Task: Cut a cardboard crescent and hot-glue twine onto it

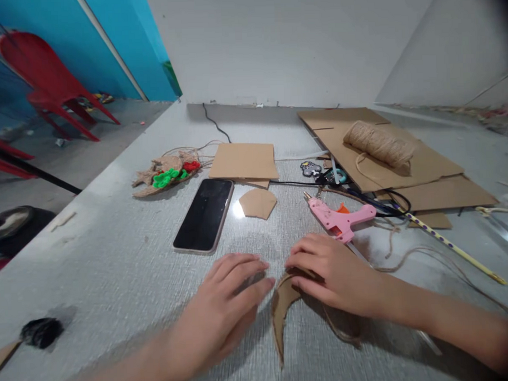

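Note:
A curved, horn-shaped cardboard piece (284,301) rests on the table in front of me, with twine along part of its edge. My right hand (338,273) is closed over its upper end, fingers and thumb pressed on it, hiding part of the piece. To the left, my left hand (230,302) is open, its fingers stretched toward the tip of the curve and holding nothing. Just beyond my right hand lies a pink hot glue gun (338,216). A small fan-shaped cardboard cutout (258,203) and a smartphone (205,214) lie beyond my left hand.
Cardboard sheets (436,156) carry a twine roll (379,144) at the back right. A square cardboard piece (243,160) sits mid-table, and a twine craft with green and red decorations (167,174) at the left. A yellow pencil (456,244) lies right; a red chair (45,70) stands beyond.

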Motion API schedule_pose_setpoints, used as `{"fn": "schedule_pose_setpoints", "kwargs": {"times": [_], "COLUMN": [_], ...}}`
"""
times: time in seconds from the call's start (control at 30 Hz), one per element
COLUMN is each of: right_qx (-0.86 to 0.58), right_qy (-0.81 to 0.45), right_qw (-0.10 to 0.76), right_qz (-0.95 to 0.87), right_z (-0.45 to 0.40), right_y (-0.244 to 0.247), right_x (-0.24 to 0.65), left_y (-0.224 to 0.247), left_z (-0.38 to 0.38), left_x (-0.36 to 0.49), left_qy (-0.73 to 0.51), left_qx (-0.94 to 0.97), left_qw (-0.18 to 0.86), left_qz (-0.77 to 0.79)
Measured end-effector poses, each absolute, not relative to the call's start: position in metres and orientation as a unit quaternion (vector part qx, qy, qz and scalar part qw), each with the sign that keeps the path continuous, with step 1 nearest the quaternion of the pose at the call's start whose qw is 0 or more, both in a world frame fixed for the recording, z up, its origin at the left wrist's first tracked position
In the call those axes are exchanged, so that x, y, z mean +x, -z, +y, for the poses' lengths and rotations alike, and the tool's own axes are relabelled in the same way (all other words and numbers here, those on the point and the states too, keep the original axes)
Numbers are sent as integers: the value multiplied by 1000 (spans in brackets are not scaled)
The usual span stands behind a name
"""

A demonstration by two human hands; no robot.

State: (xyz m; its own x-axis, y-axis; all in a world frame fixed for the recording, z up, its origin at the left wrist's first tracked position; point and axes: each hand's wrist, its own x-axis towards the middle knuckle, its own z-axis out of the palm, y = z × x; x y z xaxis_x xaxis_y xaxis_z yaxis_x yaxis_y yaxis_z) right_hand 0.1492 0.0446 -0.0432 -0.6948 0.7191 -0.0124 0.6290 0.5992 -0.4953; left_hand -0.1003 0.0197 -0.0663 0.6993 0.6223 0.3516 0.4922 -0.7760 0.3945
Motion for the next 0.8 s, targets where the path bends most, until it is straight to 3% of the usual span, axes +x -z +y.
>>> {"fn": "schedule_pose_setpoints", "kwargs": {"times": [0.2, 0.33, 0.43, 0.6, 0.8], "right_qx": [-379, -401, -467, -498, -465], "right_qy": [-216, -221, -305, -507, -599], "right_qw": [118, 250, 332, 320, 304], "right_qz": [-892, -853, -761, -627, -577], "right_z": [47, 48, 47, 44, 41], "right_y": [43, 29, 18, 19, 25], "right_x": [148, 160, 170, 171, 162], "left_y": [68, 65, 64, 70, 72], "left_z": [11, 7, 7, 9, 10], "left_x": [-91, -87, -87, -89, -89], "left_qy": [-233, -284, -284, -252, -243], "left_qx": [909, 894, 892, 901, 903], "left_qw": [142, 127, 131, 139, 143], "left_qz": [316, 322, 328, 326, 324]}}
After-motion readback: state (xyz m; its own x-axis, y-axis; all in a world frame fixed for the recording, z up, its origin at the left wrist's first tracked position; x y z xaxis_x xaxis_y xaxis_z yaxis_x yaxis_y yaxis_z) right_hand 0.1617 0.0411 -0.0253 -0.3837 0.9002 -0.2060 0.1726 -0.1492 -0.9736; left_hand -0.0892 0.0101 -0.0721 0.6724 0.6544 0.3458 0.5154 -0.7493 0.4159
